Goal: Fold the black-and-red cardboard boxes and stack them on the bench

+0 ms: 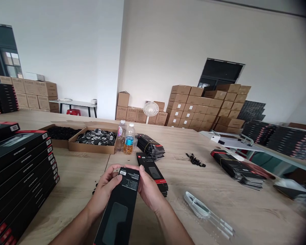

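Note:
Both of my hands grip a long black packaging box (121, 200), held up off the table with its far end between them. My left hand (105, 189) has its thumb on the white barcode label and its fingers wrapped round the left edge. Along the right edge and far end, my right hand (149, 189) is closed on the same box. A translucent window shows in the lower half of its face. Just beyond my right hand lies a pile of flat black-and-red box sleeves (151, 170). Small black pieces are partly hidden behind my left hand.
At left stands a tall stack of black boxes (22, 166). Cardboard trays hold round black-and-white pieces (97, 137) and black parts (61, 132). Two bottles (129, 139) stand beyond my hands. Rightward lie a bagged white cable (206, 212), small black parts (196, 160) and banded sleeves (236, 168).

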The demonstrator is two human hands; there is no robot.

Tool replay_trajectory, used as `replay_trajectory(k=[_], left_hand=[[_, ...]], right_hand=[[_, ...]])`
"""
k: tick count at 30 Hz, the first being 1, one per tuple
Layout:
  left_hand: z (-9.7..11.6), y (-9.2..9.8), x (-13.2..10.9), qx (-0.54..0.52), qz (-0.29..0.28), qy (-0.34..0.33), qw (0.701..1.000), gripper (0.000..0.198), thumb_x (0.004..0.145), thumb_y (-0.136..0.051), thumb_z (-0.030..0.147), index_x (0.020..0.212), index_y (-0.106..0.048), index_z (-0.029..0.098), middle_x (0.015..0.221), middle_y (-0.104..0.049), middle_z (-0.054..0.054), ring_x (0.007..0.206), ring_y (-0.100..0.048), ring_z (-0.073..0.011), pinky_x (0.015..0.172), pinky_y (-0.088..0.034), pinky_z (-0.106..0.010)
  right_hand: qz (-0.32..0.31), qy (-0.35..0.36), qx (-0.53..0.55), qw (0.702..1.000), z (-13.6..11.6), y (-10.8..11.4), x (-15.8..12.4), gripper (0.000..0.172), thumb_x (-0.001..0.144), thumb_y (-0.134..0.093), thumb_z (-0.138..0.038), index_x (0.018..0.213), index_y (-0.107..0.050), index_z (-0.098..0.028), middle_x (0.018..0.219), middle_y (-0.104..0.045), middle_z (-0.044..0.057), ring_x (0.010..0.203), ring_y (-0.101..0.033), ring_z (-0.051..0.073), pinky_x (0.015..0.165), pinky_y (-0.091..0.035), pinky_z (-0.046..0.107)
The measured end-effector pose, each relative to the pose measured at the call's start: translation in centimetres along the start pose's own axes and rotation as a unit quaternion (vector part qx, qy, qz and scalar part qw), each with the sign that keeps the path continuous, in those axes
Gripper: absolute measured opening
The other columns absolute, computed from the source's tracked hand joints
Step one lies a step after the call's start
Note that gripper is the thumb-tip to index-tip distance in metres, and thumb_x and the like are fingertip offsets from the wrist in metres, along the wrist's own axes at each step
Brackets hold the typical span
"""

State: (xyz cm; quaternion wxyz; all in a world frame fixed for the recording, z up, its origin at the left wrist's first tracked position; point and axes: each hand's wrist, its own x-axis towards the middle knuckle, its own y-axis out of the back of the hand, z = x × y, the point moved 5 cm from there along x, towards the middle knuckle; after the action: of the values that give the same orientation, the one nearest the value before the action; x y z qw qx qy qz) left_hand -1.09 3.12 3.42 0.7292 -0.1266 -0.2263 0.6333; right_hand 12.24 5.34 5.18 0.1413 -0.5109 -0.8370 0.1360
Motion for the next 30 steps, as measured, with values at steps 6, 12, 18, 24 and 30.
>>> replay_trajectory(k=[6,12,18,24,30], left_hand=[[0.7,0.8,0.2,-0.053,0.041,0.014,0.998,0.043,0.073,-0.077,0.039,0.109,-0.06,0.022,0.093,-0.071,-0.001,0.067,-0.064,-0.0124,0.062,-0.048,-0.022],[1.0,0.8,-0.3,-0.037,0.023,0.001,0.999,0.043,0.076,-0.074,0.039,0.112,-0.061,0.021,0.085,-0.071,-0.002,0.067,-0.063,-0.0134,0.063,-0.047,-0.023],[1.9,1.2,0.2,0.051,0.098,-0.102,0.989,0.038,0.079,-0.072,0.042,0.107,-0.055,0.024,0.091,-0.068,0.001,0.078,-0.063,-0.0145,0.071,-0.049,-0.024],[2.4,1.6,0.2,0.241,0.105,-0.132,0.956,0.025,0.082,-0.064,0.036,0.099,-0.051,0.024,0.105,-0.064,-0.005,0.079,-0.064,-0.017,0.063,-0.052,-0.027],[0.8,-4.1,-3.7,0.527,-0.276,-0.145,0.79,0.093,0.064,-0.058,0.004,0.147,-0.034,0.036,0.164,-0.015,-0.002,0.15,-0.011,-0.034,0.119,-0.017,-0.055]], right_hand=[[-0.069,0.058,-0.116,0.989,-1.2,-0.6,-0.9,0.049,0.083,-0.069,-0.046,0.128,-0.06,-0.03,0.126,-0.064,0.004,0.12,-0.055,0.025,0.105,-0.038,0.04],[-0.076,0.081,-0.186,0.976,-1.4,-0.6,-0.9,0.044,0.087,-0.063,-0.05,0.124,-0.065,-0.026,0.122,-0.067,0.007,0.118,-0.056,0.028,0.104,-0.039,0.042],[-0.009,0.013,-0.136,0.991,-1.1,0.4,-1.0,0.061,0.083,-0.067,-0.051,0.139,-0.05,-0.036,0.108,-0.069,0.003,0.094,-0.065,0.023,0.086,-0.05,0.037],[-0.037,-0.033,-0.184,0.982,-1.9,3.1,-4.3,0.054,0.075,-0.077,-0.041,0.126,-0.064,-0.027,0.098,-0.072,0.005,0.095,-0.065,0.025,0.087,-0.049,0.04],[-0.067,-0.079,-0.325,0.94,-4.2,3.8,-9.6,0.036,0.074,-0.076,-0.044,0.103,-0.076,-0.024,0.076,-0.07,0.0,0.07,-0.061,0.02,0.068,-0.048,0.031]])
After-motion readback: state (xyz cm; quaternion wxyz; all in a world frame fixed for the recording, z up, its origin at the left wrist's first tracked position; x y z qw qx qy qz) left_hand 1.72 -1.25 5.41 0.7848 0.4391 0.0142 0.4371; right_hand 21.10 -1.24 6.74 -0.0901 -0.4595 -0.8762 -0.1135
